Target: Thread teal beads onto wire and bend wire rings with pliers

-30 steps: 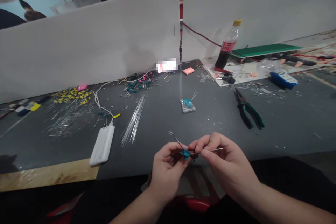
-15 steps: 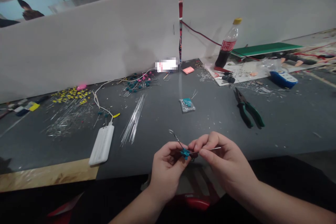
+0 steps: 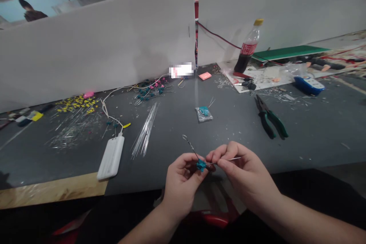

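Observation:
Between the fingertips of my left hand [image 3: 184,175] is a small teal clay piece [image 3: 201,165], roughly flower-shaped. A twisted wire with a looped end [image 3: 188,143] sticks up from it to the upper left. My right hand [image 3: 243,171] pinches a thin straight metal wire or needle [image 3: 235,158], whose left end reaches the teal piece; whether it goes in is too small to tell. Both hands are close together over the table's front edge. Beyond them lies a clear packet with teal clay [image 3: 204,113], and to its left a bundle of straight wires [image 3: 146,131].
Green-handled pliers [image 3: 270,118] lie at the right. A white power bank [image 3: 111,158] with a cable sits at the left, near yellow pieces on wires [image 3: 77,103]. A cola bottle [image 3: 248,47] stands at the back before white partitions [image 3: 100,49]; a person is partly visible behind.
The teal piece and its looped wire have shifted slightly, with the loop tilting further up and left. Both hands keep their grips and have barely moved.

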